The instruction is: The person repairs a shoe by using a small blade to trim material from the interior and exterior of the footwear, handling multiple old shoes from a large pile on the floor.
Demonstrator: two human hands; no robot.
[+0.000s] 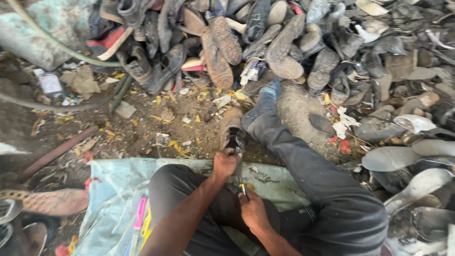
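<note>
Just past the far edge of the pale blue tarp (113, 189) the person sits on, the worn shoe (231, 130) stands on the dirt, toe pointing away toward the big shoe heap (284, 42), right beside the outstretched right leg. The left hand (224, 163) is clenched over the shoe's heel end, pinning it down, and the right hand (252, 211), nearer the body than the shoe, is closed around a small yellow-handled tool (243, 188) that looks like a blade or pick, tip aimed at the heel. If I were doing this cut, I'd keep the holding hand well behind the tool's line, press the shoe hard into the ground so it can't roll, and work with short pulls along the seam rather than one long shove, because a slip here goes straight toward the leg or the other wrist. Counts, going outward from the shoe: one shoe being worked on, one tool in the right hand, two hands, both the person's own. On the tarp left of the shoe lie what look like two more plastic-handled tools, one pink (140, 213) and one yellow (146, 223). Further left of the shoe there's one rusty rod (57, 151) and one plastic bottle (50, 84). The heap beyond holds dozens of shoes and soles, too tangled to count properly.
</note>
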